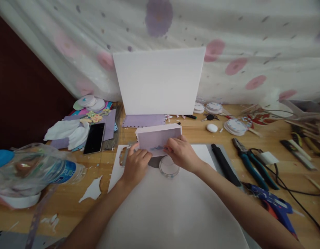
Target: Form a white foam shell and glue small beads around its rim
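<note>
A lavender paper piece (152,138) with a folded pale rim stands tilted up in front of me, held between both hands. My left hand (136,165) grips its lower left corner, thumb and fingers closed on the edge. At the lower right, my right hand (181,152) has its fingers curled and pinched against the paper. Small blue-grey marks show on the paper's inner face between the hands. Just below lies a round clear disc (169,167) with a beaded-looking rim, close to the right hand. Under all this is a white sheet (201,154).
A blank white board (160,83) leans at the back against the curtain. Left are a phone (94,137) and a plastic bottle (67,172). Right are a black folded pouch-like item (224,164), pliers (246,159), a blue glue gun (272,199) and a black cable (292,190).
</note>
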A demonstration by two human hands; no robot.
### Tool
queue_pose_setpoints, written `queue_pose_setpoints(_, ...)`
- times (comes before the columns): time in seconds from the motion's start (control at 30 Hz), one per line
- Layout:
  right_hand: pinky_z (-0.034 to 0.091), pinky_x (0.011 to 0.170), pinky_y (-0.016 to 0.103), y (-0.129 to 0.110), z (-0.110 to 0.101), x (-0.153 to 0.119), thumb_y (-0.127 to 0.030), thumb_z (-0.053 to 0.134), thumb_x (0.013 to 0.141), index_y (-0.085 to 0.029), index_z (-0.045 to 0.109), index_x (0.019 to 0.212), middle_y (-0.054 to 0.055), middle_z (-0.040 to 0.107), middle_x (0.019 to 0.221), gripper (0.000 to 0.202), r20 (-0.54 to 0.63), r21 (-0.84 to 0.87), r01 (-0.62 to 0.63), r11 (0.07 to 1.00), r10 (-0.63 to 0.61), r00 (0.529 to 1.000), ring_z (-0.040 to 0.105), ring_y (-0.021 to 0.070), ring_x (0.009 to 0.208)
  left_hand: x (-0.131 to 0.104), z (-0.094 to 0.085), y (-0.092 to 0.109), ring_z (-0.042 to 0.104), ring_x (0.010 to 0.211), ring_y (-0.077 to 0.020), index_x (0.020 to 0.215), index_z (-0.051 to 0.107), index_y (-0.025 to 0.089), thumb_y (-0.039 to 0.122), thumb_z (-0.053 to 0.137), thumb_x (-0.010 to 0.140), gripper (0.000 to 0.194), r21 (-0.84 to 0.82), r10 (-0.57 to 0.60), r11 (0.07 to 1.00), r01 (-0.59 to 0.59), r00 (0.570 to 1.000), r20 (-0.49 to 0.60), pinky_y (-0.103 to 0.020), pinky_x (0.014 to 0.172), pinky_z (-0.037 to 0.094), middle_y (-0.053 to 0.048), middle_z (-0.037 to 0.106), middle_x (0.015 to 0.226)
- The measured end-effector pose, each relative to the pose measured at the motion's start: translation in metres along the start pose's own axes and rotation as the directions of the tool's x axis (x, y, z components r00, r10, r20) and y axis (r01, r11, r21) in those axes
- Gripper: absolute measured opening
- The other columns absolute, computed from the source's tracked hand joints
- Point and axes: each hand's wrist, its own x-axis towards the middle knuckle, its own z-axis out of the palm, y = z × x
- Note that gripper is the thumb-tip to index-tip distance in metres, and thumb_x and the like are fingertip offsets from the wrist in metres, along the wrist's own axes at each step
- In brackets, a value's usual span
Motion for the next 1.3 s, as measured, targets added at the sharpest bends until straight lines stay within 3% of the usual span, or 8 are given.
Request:
queue_pose_setpoints(0.2, 0.029, 0.065, 0.031, 0.001, 0.003, 0.001, -0.012, 0.048, 0.085, -0.022, 0.033, 0.073, 0.000, 0.058, 0.066, 0.021, 0.026, -0.044, -0.014, 0.999, 0.015, 1.000, 0.051, 0.0168, 0.059, 0.000, -0.001, -0.001, 0.060, 0.066, -0.0162, 0.078, 0.064, 0.019, 0.000, 0.041, 0.078, 0.029, -0.020, -0.005, 1.000, 0.006, 1.000, 0.019, -0.045, 0.098, 0.037, 0.000, 0.065, 0.067)
queue_pose_setpoints(0.37, 0.032, 0.068, 0.033, -0.001, -0.011, -0.008, -0.015, 0.056, 0.084, -0.023, 0.030, 0.073, -0.001, 0.065, 0.074, 0.029, -0.154, 0.171, -0.114, 0.979, 0.141, 0.978, 0.057, 0.0160, 0.065, 0.000, 0.000, -0.003, 0.059, 0.064, -0.0156, 0.079, 0.064, 0.019, 0.001, 0.042, 0.080, 0.029, -0.035, 0.001, 0.999, 0.000, 1.000, 0.008, -0.045, 0.098, 0.038, 0.000, 0.064, 0.066)
queue_pose_setpoints(0.57, 0.037, 0.067, 0.033, -0.008, -0.030, -0.029, -0.019, 0.063, 0.082, -0.024, 0.026, 0.070, -0.001, 0.065, 0.074, 0.039, -0.313, 0.467, -0.235, 0.853, 0.408, 0.858, 0.062, 0.0186, 0.073, 0.003, 0.001, -0.011, 0.061, 0.069, -0.0158, 0.083, 0.065, 0.020, 0.003, 0.042, 0.083, 0.028, -0.077, 0.003, 0.997, 0.000, 0.999, 0.033, -0.046, 0.102, 0.036, 0.000, 0.067, 0.072)
queue_pose_setpoints(0.73, 0.044, 0.070, 0.033, -0.017, -0.041, -0.055, -0.023, 0.068, 0.079, -0.024, 0.028, 0.071, -0.001, 0.065, 0.072, 0.041, -0.311, 0.696, -0.258, 0.670, 0.605, 0.733, 0.065, 0.0196, 0.078, 0.019, 0.008, -0.030, 0.064, 0.078, -0.0167, 0.090, 0.065, 0.019, 0.010, 0.047, 0.087, 0.020, -0.182, -0.021, 0.983, 0.029, 0.999, 0.046, -0.046, 0.101, 0.037, -0.001, 0.071, 0.081)
queue_pose_setpoints(0.87, 0.047, 0.071, 0.035, -0.025, -0.041, -0.075, -0.027, 0.068, 0.080, -0.024, 0.028, 0.072, 0.000, 0.065, 0.073, 0.041, -0.252, 0.766, -0.292, 0.573, 0.686, 0.683, 0.066, 0.0210, 0.081, 0.031, 0.009, -0.038, 0.063, 0.087, -0.0188, 0.093, 0.065, 0.020, 0.014, 0.050, 0.086, 0.017, -0.232, -0.018, 0.972, 0.040, 0.995, 0.096, -0.046, 0.098, 0.039, -0.003, 0.071, 0.089)
queue_pose_setpoints(1.07, 0.047, 0.073, 0.036, -0.030, -0.034, -0.092, -0.029, 0.068, 0.080, -0.024, 0.028, 0.071, -0.002, 0.063, 0.070, 0.041, -0.207, 0.804, -0.330, 0.495, 0.752, 0.625, 0.067, 0.0220, 0.083, 0.013, -0.012, 0.006, 0.053, 0.107, -0.0219, 0.115, 0.056, 0.023, 0.023, 0.057, 0.085, 0.031, -0.344, -0.166, 0.929, 0.137, 0.984, -0.056, -0.039, 0.093, 0.044, -0.009, 0.057, 0.113)
queue_pose_setpoints(1.2, 0.048, 0.073, 0.035, -0.030, -0.031, -0.096, -0.029, 0.068, 0.080, -0.024, 0.027, 0.072, -0.002, 0.062, 0.069, 0.042, -0.192, 0.817, -0.323, 0.477, 0.755, 0.627, 0.068, 0.0224, 0.084, -0.004, -0.014, 0.040, 0.050, 0.110, -0.0244, 0.121, 0.051, 0.023, 0.030, 0.063, 0.081, 0.042, -0.447, -0.087, 0.887, 0.118, 0.992, 0.089, -0.041, 0.094, 0.044, -0.010, 0.053, 0.115)
queue_pose_setpoints(1.3, 0.048, 0.072, 0.033, -0.032, -0.029, -0.098, -0.028, 0.068, 0.080, -0.024, 0.027, 0.072, -0.002, 0.063, 0.071, 0.042, -0.179, 0.825, -0.322, 0.465, 0.755, 0.631, 0.068, 0.0215, 0.084, -0.007, -0.004, 0.046, 0.048, 0.114, -0.0269, 0.125, 0.047, 0.021, 0.031, 0.065, 0.080, 0.050, -0.461, -0.023, 0.882, 0.099, 0.986, 0.167, -0.044, 0.095, 0.044, -0.013, 0.051, 0.123)
